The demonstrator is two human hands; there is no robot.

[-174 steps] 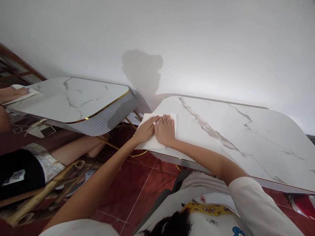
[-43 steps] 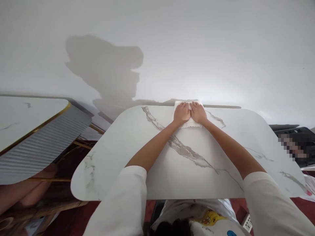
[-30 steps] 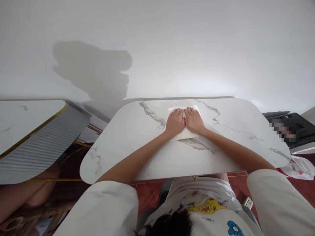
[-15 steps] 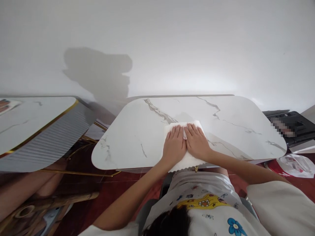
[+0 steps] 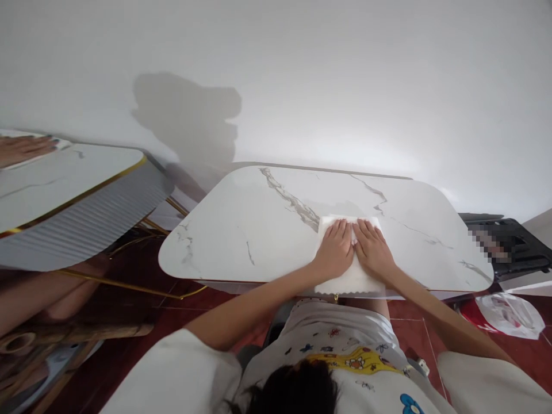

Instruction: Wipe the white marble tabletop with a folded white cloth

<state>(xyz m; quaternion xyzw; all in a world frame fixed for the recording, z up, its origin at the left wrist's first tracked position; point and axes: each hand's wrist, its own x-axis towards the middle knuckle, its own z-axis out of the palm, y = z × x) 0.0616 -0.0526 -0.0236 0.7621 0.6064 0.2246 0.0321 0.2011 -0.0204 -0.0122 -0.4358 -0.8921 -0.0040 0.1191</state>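
Observation:
A white cloth (image 5: 349, 282) lies on the white marbled table (image 5: 224, 230), its scalloped lower edge at the table's front rim. My left hand (image 5: 335, 247) rests flat on the cloth's left part, fingers stretched forward and lying side by side. On the right part of the cloth lies my right hand (image 5: 373, 248), also flat with its fingers extended. The thumbs meet near the middle, where a small fold of cloth shows between them. Both palms are face down, and neither hand is wrapped round anything.
At the left stands a second marbled table (image 5: 95, 164) with a gold edge, another person's hand (image 5: 26, 148) on a white cloth there. A black object (image 5: 524, 244) stands at the right, above a red and white plastic bag (image 5: 504, 315). A wall rises behind.
Both my hands and the cloth have moved to the right along the table. The view has tilted slightly, and more of the other person's hand shows at the left.

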